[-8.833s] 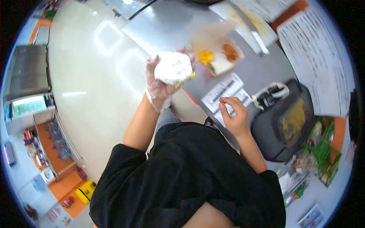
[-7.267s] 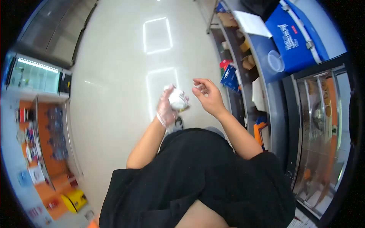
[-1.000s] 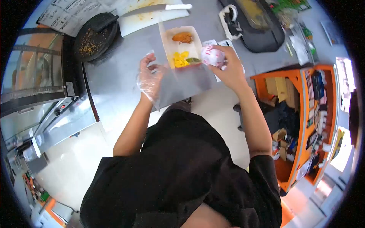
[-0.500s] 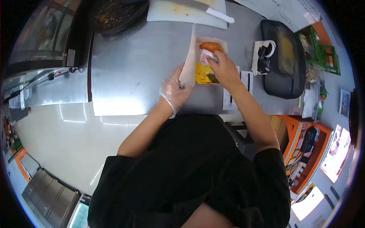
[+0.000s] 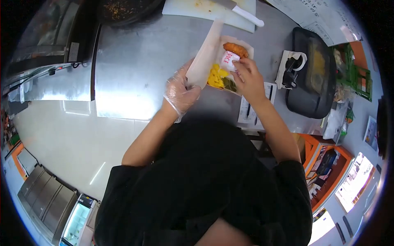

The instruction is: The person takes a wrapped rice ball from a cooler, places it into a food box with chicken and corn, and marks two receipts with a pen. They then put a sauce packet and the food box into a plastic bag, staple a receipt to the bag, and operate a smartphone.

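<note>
My left hand [image 5: 180, 90], in a clear plastic glove, grips the raised lid [image 5: 204, 55] of a paper takeaway box [image 5: 250, 50] near its lower end. Inside the open box lie a brown fried piece of food [image 5: 235, 49] at the far end, yellow chunks [image 5: 217, 76] at the near left and a dark green food [image 5: 229, 85] at the near right. A white wrapped rice packet [image 5: 228, 60] with red lettering sits in the middle. My bare right hand [image 5: 251, 81] reaches in from the right, with thumb and forefinger closed at the packet's right edge.
Beyond the box are a white cutting board [image 5: 197, 9] and a white-handled knife [image 5: 248, 16]. A dark pan [image 5: 127, 12] stands at the far left. On the right lie a black case [image 5: 305, 96], a white tape roll [image 5: 301, 61] and a paper slip with a pen [image 5: 246, 110].
The view has shifted, and the box is turned slightly with its lid leaning further left. The rice packet now lies flatter with more lettering showing; my right hand has drawn toward its right edge.
</note>
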